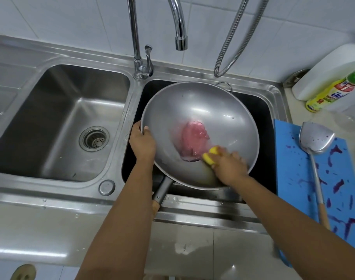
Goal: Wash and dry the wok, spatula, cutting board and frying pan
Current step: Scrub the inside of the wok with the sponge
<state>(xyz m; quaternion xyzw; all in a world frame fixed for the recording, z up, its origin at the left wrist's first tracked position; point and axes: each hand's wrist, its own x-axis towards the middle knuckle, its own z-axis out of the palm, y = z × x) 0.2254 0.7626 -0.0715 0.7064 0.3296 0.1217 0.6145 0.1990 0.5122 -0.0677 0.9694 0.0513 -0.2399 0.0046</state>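
found wok point(201, 116) tilted in the right basin point(262, 110) of a steel double sink point(51, 190), bowl turned toward the camera, loop handle at the far rim. noted a pool of pink liquid point(194, 140) low in the bowl. recorded a drain strainer point(94, 138) in the left basin point(57, 110).

observed left hand point(142, 143) clamped on the wok's left rim, thumb hooked over the edge. observed right hand point(229, 164) curled round a yellow sponge point(210, 156), pressing it to the inner wall at the edge of the pink pool; hand blurred. noted both forearms stretched forward over the sink's front edge, right wrist inside the bowl.

saw a long dark handle point(162, 189) with a wooden end projecting from under the wok's near rim; could not tell whether the wok's own.

found blue cutting board point(294, 178) on the bench point(300, 116) just right of the sink, streaked purple. found spatula point(316, 140) lying on it, blade far, wooden grip near. logged white bottle point(330, 73) and yellow green-capped bottle point(332, 91) at the far right.
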